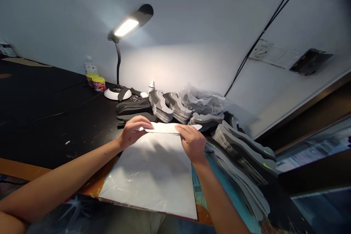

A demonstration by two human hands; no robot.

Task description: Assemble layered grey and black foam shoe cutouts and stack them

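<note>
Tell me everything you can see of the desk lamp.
The desk lamp is switched on. Its long, flat black head tilts upward, with a bright white panel glowing on the underside and lighting the wall. A slim, curved black stem drops to a round white base, which sits on the black table. A black cutout overlaps the base's right side.

Blk workbench (pixel 55 124) w/ desk lamp (pixel 117 94), shoe-part stacks (pixel 164 106), bottle (pixel 90 65)

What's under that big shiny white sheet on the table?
Under the white sheet, a blue printed sheet pokes out on the right and an orange surface shows on the left. The middle is covered, so nothing there can be seen.
</note>
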